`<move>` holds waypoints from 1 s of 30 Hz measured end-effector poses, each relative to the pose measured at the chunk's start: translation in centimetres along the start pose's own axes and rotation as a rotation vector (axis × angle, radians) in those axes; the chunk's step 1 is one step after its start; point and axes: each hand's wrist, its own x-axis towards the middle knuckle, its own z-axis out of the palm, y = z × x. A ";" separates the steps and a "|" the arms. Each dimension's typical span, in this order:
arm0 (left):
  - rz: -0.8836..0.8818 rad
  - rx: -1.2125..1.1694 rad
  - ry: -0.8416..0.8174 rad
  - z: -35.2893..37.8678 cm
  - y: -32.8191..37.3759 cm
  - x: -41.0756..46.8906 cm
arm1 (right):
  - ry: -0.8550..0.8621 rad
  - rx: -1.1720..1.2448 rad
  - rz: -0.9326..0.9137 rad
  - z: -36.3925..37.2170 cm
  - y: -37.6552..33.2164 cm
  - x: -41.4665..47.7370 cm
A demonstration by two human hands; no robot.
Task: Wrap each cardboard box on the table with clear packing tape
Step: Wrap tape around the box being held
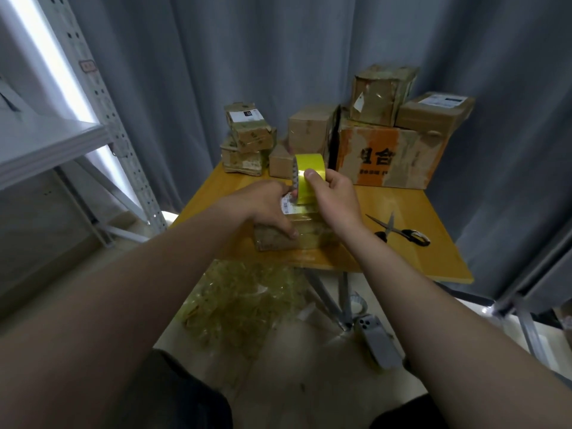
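1. Gripping a roll of tape, the right hand holds it upright just above a small box, with the thumb pressed on the roll's outer band and the fingers curled round its far side.
2. A strip of tape runs down from the roll onto the top of the small box.
3. The small box sits at the near edge of the table, between the two forearms.
4. The left hand clasps the small box, thumb down on its near face and fingers bent over the top beside a white barcode label.
5. Scissors lie flat on the table to the right of the right wrist, blades apart, not touching either hand.
6. More boxes are stacked along the far edge of the table, among them a large box with orange print that carries two smaller ones.
7. A heap of crumpled tape lies on the floor under the near edge of the table.
8. A grey curtain hangs behind the table, and a metal shelf stands to the left.
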 end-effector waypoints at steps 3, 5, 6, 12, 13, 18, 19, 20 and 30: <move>-0.008 0.020 0.007 0.1 -0.2 -0.3 | -0.016 -0.033 0.032 -0.3 -1.1 -0.4; -0.004 0.036 0.011 0.0 -0.2 -0.4 | -0.019 -0.028 0.040 -1.0 -1.3 -1.1; 0.006 0.042 0.008 0.0 -0.1 -0.5 | -0.021 -0.025 0.047 -1.2 -1.2 -1.6; 0.021 0.056 0.015 0.1 0.4 -0.7 | -0.006 0.021 0.085 -1.3 -2.1 -3.9; 0.013 0.053 0.013 0.1 0.4 -0.7 | -0.008 0.054 0.098 -1.3 -2.4 -4.0; 0.009 0.000 -0.006 0.3 0.5 -0.6 | -0.010 0.129 0.185 -1.6 -4.3 -3.3; 0.010 -0.005 -0.005 0.3 0.4 -0.7 | -0.019 0.128 0.184 -1.5 -4.4 -2.8; 0.011 -0.005 -0.002 0.4 0.4 -0.7 | -0.019 0.134 0.195 -1.6 -4.6 -2.5; -0.019 -0.006 -0.008 0.4 0.6 -0.6 | -0.083 0.071 0.288 -2.1 -2.9 -6.6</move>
